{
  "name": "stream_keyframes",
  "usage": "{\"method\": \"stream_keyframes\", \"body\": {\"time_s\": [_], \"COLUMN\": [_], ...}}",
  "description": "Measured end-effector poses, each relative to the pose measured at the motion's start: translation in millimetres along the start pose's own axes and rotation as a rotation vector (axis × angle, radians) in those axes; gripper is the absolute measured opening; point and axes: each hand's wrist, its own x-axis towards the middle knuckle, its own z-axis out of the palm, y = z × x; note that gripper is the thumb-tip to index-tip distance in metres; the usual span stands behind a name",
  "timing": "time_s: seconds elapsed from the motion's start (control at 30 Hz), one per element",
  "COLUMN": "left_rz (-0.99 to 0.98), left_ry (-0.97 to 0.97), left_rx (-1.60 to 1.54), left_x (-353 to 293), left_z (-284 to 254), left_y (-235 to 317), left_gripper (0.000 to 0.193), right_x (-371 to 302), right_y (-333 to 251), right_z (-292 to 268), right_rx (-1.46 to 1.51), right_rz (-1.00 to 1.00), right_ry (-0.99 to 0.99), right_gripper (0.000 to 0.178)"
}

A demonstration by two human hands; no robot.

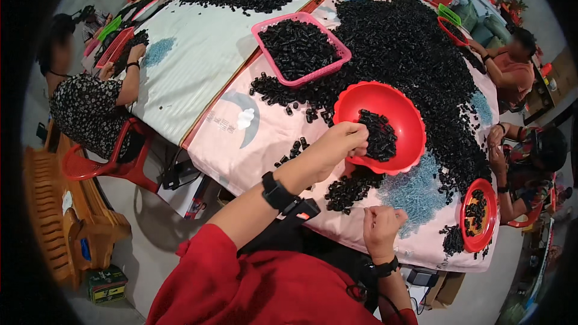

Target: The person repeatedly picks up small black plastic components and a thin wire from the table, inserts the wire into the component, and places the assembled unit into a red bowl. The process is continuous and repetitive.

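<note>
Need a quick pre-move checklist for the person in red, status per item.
1. Red bowl upright on the table, black pieces inside: ok.
2. Left hand at the bowl: ok, over its left side.
3. Left hand's contents confirmed: cannot tell, it is curled and hides what it may hold.
4. Right hand near the pale blue pieces: ok, just beside the pile; whether it holds one, cannot tell.
5. Cloth between bowl and near table edge free of loose black pieces: not ok, a cluster lies there.
6. Pink basket upright: ok, filled with black pieces.
</note>
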Motion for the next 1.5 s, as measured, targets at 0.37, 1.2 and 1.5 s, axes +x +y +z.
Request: {"method": "stream_keyframes", "body": {"time_s": [0.37,1.2,1.5], "left_rz": [0.108,0.498,-0.205], "left_ry": [0.232,0.298,-0.025], "left_rx": [0.258,1.245,-0.021], "left_x": [-28.7,-66.8,-104.2], "left_z": [2.4,-18.4,-2.3], "left_y": [8.5,-54.9,-59.5], "left_gripper": [0.042,0.025,0.029], "right_x": [-4.9,-2.6,0.5], "right_y": [3.0,-0.9,-3.7], "right_z": [2.8,0.6,-1.3], "right_rx": [0.01,0.054,0.015], "right_rz": [0.012,0.018,0.006], "right_ry": [0.005,0.022,0.022], "right_gripper": [0.021,0.023,0.024]}}
